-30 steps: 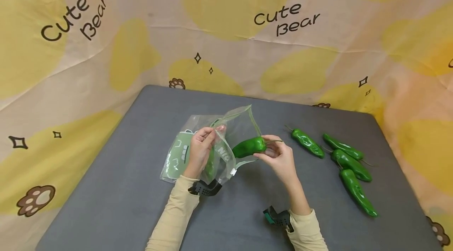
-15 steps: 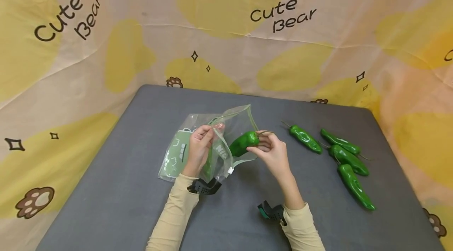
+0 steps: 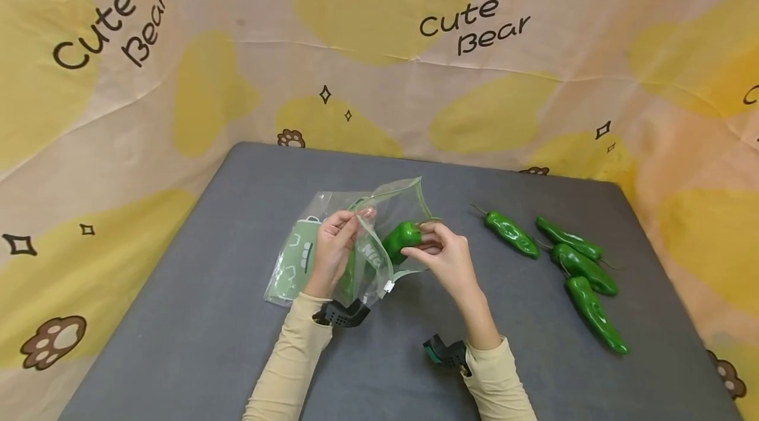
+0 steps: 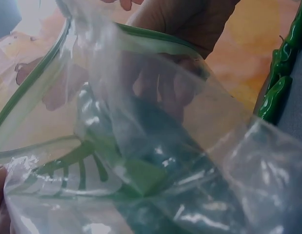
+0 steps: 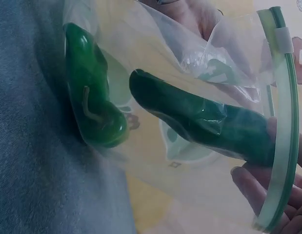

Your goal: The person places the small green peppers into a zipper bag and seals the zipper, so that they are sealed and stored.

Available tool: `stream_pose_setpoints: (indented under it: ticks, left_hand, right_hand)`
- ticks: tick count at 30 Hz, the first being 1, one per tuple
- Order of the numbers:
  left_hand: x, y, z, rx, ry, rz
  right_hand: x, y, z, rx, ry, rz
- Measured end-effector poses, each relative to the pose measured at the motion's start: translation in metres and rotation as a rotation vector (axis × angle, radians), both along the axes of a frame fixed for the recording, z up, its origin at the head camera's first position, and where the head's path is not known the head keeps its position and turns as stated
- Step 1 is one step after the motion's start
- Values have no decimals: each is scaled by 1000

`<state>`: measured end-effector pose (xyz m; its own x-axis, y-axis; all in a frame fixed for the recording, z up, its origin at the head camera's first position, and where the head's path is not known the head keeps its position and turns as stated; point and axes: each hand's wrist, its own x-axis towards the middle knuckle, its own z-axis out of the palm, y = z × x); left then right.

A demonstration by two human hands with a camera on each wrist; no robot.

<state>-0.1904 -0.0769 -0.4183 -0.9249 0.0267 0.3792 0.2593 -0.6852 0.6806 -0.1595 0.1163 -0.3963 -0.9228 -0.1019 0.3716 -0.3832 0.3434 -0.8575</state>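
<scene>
A clear zip bag (image 3: pixel 290 269) with green print and a green-edged mouth stands spread on the table. Its rim is pinched between the thumb and fingers of my left hand (image 3: pixel 332 250). My right hand (image 3: pixel 449 261) grips a glossy green pepper (image 3: pixel 400 240) near its stem end, at the bag's mouth. In the right wrist view, most of this pepper (image 5: pixel 199 119) lies inside the bag, its tip pointing inward. Deeper in the bag another green pepper (image 5: pixel 90 87) rests low, its stem showing. Film blurs the held pepper (image 4: pixel 160 141) in the left wrist view.
Several loose green peppers (image 3: pixel 584 267) lie on the right of the grey table (image 3: pixel 178 342). One pepper (image 3: pixel 511 234) sits apart from the others, nearer the bag. A white slider (image 3: pixel 389 286) is at the lower end of the bag's mouth. A printed curtain (image 3: pixel 367 32) surrounds the table.
My right hand has moved left, taking the pepper from the bag's mouth farther into the bag. The left hand keeps its pinch on the rim.
</scene>
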Motion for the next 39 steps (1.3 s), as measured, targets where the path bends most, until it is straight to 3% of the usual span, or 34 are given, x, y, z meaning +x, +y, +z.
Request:
stream_pose_setpoints:
  ticks: [8,13,24,33,39]
  left_hand:
    - [0,4,4,8,26,-1]
    - [2,9,4,0,13,-25]
    - [3,9,5,-12,22,-8]
    - [4,4,6,-7,33,-25]
    - [7,2,4,-7,22,-30]
  right_hand:
    - [-1,-3,6,93,-53,-59]
    - [-1,-5,5,178,-78,-57]
    - [-6,-17,5,327,-95,-71]
    - [-16,-26,4,488,-43,-19]
    - [-16,-28,-2,472,-65,38]
